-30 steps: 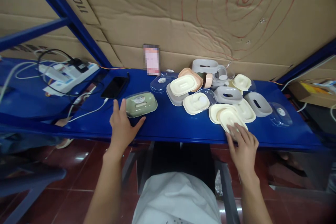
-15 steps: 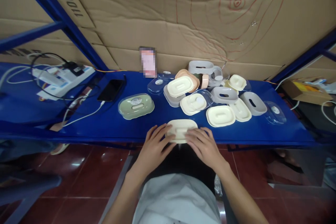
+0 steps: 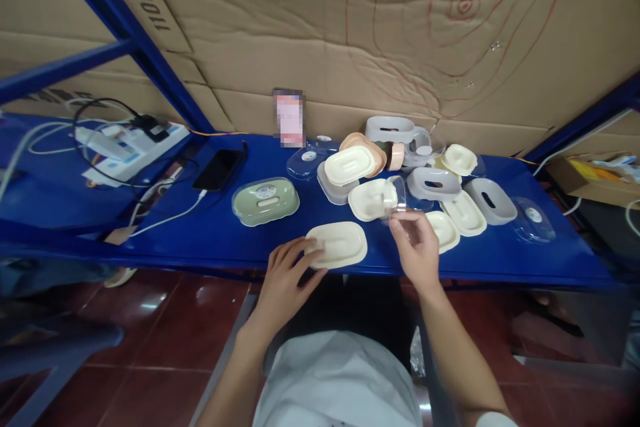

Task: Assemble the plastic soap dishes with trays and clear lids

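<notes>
Your left hand (image 3: 289, 272) lies on a tray (image 3: 345, 243) at the table's (image 3: 210, 230) near edge; whether its fingers grip, I cannot tell; your right hand (image 3: 420, 247) pinches a clear lid (image 3: 399, 192), tilted by a farther tray (image 3: 365, 201); pinch only the rim, lightly.

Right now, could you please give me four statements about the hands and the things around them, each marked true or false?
1. The left hand touches a cream tray. True.
2. The right hand is empty. False: the right hand holds a clear lid.
3. The green box is left of that tray. True.
4. The black phone stands upright. False: the black phone lies flat on the blue table.
</notes>
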### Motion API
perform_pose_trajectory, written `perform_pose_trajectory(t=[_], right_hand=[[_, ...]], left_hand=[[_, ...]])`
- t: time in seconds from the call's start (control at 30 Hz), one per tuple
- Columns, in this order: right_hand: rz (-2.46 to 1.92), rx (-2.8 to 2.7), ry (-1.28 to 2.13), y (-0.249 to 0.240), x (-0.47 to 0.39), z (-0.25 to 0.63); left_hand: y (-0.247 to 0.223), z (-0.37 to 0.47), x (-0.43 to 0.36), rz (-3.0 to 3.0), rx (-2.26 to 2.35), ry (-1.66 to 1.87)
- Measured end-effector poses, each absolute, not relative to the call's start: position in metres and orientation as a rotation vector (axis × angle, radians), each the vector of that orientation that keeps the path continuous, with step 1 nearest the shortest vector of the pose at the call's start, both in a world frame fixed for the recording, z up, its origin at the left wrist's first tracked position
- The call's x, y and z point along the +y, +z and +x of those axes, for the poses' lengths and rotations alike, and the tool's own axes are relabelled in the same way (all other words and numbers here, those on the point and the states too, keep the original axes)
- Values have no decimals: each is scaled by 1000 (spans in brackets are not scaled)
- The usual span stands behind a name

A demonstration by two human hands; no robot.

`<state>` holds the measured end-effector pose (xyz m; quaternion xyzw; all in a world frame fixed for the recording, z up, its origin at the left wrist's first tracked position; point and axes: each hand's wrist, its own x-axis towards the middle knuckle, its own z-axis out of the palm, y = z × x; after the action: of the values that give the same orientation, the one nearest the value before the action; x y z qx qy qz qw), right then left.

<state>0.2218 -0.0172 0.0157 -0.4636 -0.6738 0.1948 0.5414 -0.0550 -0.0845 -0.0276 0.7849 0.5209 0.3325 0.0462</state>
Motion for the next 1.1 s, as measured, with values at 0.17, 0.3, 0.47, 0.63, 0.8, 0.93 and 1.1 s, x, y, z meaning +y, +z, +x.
perform_pose_trajectory(t=[0.17,0.3,0.47,0.63,0.8,0.93,1.1], right_hand=[[-919,-1441,811,1,-53,199],[-997,-1426,680,-5,-52,213],[-1019,-1356,127,14,-55,264],[-1308,-1876,-312,10,-46,312],[-1302,-2092,-238,-11,-19,316],[-1091,-2146,-100,3,12,269],[-1041,-2444,-40,23,63,182]], left_hand=[[-31,-49,-82,2355,1641,1035],[-32,-49,-81,2366,1637,983],[-31,-47,-83,2385,1624,1021],[-32,-43,-81,2380,1647,1035],[-30,-51,-78,2383,1660,1006],[-29,-70,-79,2324,1654,1022],[-33,-81,-87,2252,1629,1058]])
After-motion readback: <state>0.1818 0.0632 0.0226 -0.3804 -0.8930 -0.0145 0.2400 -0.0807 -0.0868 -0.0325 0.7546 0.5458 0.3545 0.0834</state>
